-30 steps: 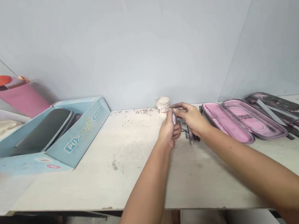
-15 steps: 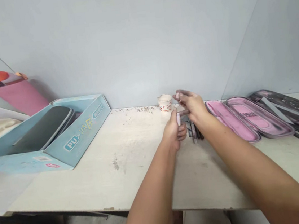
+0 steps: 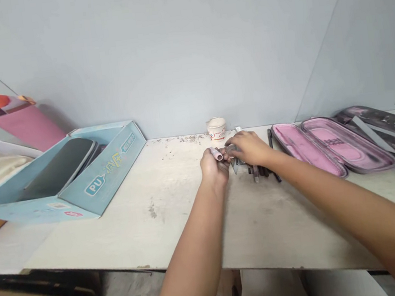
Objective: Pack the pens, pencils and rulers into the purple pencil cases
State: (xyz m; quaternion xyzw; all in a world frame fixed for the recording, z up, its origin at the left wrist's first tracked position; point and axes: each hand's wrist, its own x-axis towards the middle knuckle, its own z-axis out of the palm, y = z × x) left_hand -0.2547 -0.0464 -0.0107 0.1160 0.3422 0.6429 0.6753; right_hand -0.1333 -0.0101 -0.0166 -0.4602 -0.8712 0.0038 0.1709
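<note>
A small pale pinkish tube (image 3: 216,154) with a round hollow end is gripped in my left hand (image 3: 214,167), that end tilted towards me. Close beside it, my right hand (image 3: 248,147) has its fingers bent downward near the left fingertips. What those right fingers hold, if anything, is hidden. Under and beside the right hand lies a bunch of dark pens and other stationery (image 3: 256,172), partly covered by it. Just behind my hands stands a white paper cup (image 3: 217,129) with red print.
An open pink-lined pencil case (image 3: 341,149) lies to the right, beside a dark patterned case (image 3: 384,118) with rulers and pens. On the left, a light blue box (image 3: 104,178) holds a dark green case (image 3: 59,167). A pink pouch (image 3: 29,125) leans at the wall.
My left hand has moved slightly left and tipped the tube from upright to tilted. My right hand has lowered from beside the cup towards the stationery; the pale piece in its fingers no longer shows.
</note>
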